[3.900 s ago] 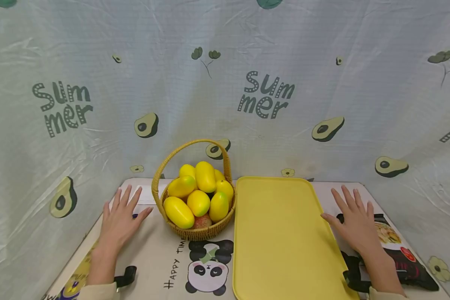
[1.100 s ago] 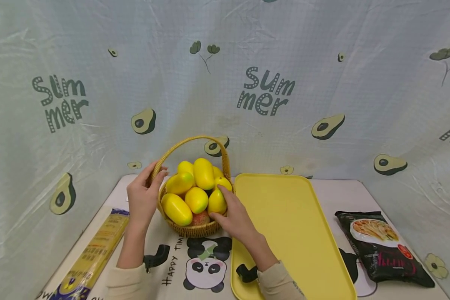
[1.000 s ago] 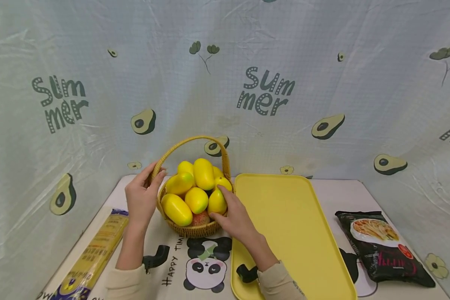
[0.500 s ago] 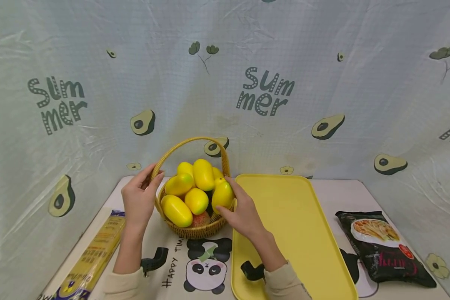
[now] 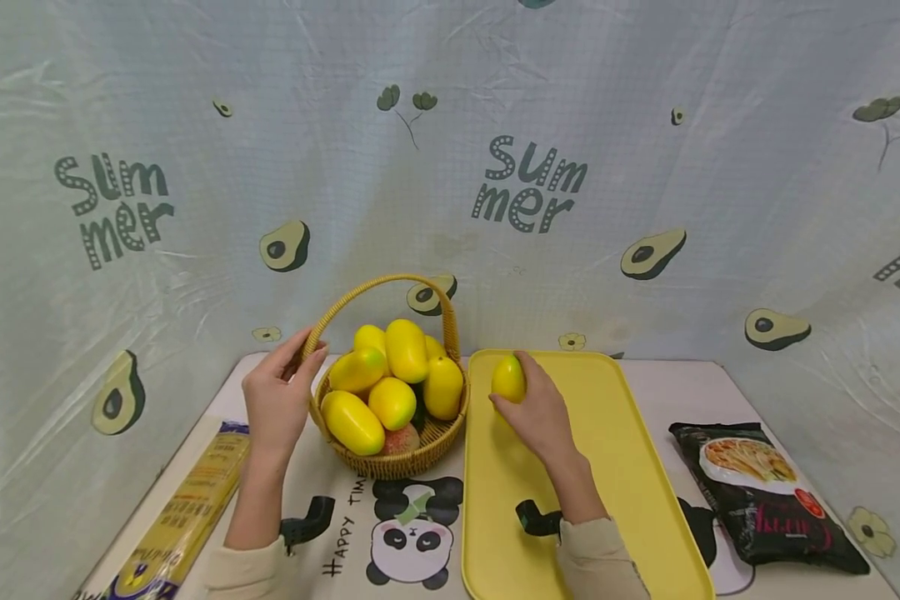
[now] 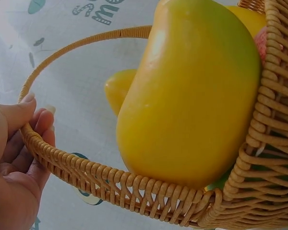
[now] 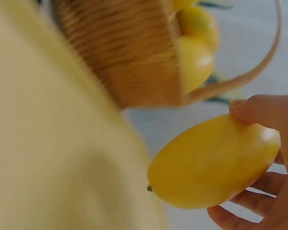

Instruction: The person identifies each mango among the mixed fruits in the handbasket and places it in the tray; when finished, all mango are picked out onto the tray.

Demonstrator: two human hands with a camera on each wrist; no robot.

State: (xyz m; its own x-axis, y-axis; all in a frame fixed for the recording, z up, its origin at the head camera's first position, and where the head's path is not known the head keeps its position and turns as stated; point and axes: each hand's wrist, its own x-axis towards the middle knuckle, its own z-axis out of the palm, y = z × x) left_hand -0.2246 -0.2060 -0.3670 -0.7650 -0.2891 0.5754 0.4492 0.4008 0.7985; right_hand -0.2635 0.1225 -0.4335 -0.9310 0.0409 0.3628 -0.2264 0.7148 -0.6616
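A wicker basket (image 5: 397, 465) with a tall arched handle stands left of the yellow tray. My left hand (image 5: 277, 396) holds the left side of its handle (image 6: 81, 165), thumb and fingers curled about the cane. Several yellow mangoes (image 5: 354, 422) are heaped in the basket, and a reddish round fruit (image 5: 401, 440) peeks out at the front. Over the back left of the tray (image 5: 570, 467), my right hand (image 5: 540, 412) grips one mango (image 7: 211, 163) between thumb and fingers. In the right wrist view this mango is held above the tray surface, its small stem end pointing away from the palm.
A long yellow packet (image 5: 187, 508) lies at the left table edge. On the right is a black noodle bag (image 5: 768, 500). A printed panda (image 5: 411, 542) marks the tablecloth in front of the basket. A patterned curtain (image 5: 450, 192) hangs behind and at both sides.
The right hand has lifted a mango out of the basket's right side and carried it rightward over the tray. The left hand has kept hold of the handle, barely moving in the last second.
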